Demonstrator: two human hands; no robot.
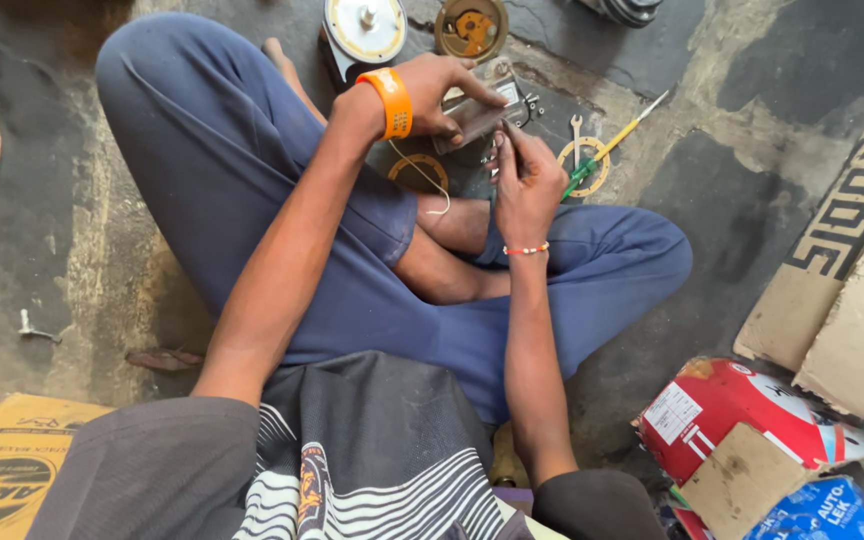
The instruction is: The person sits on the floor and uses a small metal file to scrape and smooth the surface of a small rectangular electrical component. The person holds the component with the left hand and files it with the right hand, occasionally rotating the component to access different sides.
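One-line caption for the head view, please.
Seated cross-legged on the floor, left hand steadies a metal part while right hand works at it; screwdriver lies nearby.

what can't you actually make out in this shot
- Head view: the small metal part is mostly covered by the left hand.
- What the right hand pinches: too small, hidden by its fingers.
- Round motor part and ribbed piece: cut off by the top edge.
- Tool handle: partly behind the right hand.
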